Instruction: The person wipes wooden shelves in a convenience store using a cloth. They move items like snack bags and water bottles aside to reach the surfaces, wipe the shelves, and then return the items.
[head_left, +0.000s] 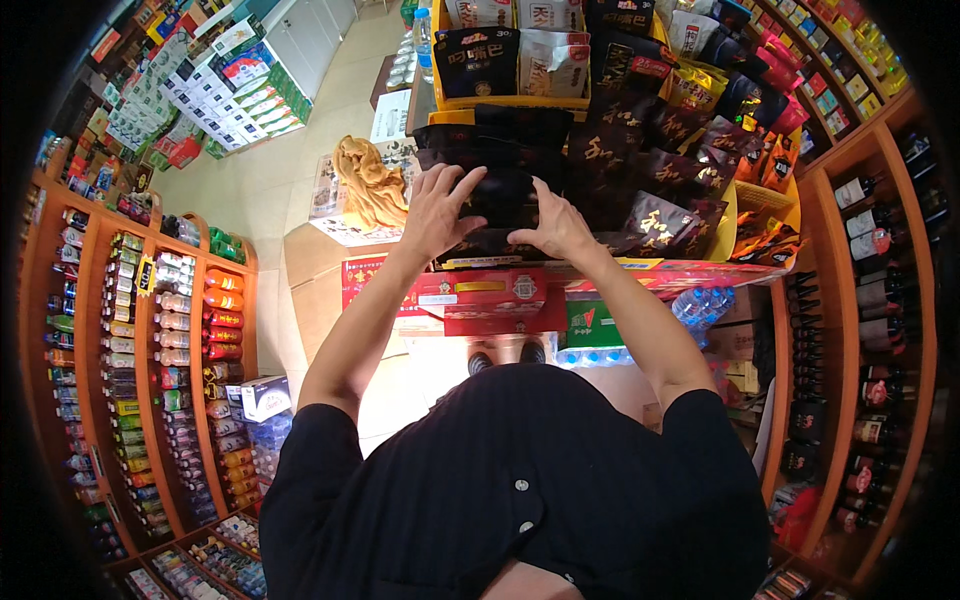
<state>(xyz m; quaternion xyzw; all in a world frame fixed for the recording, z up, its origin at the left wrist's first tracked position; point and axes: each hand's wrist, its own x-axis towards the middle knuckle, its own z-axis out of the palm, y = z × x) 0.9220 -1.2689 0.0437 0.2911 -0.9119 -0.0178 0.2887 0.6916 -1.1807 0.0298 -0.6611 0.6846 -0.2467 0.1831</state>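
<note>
My left hand (442, 210) and my right hand (559, 221) are on either side of a black pouch (504, 196). It is among other dark pouches in a yellow-rimmed display bin. The left thumb and index finger are at its left side; the right thumb and index finger are at its right. Where the fingertips press is hard to make out in the dark. Behind it, more black pouches (495, 139) stand in a row. To the right are dark brown packets (600, 154) with gold writing, one of them a glossy packet (658, 219) catching the light.
A carved wooden figure (367, 180) sits on a box left of the bin. Red cartons (487, 296) and a green carton (592, 324) are below the bin's front edge. Bottled drinks fill the left shelves (146, 375); wine bottles (870, 240) lie on the right shelves.
</note>
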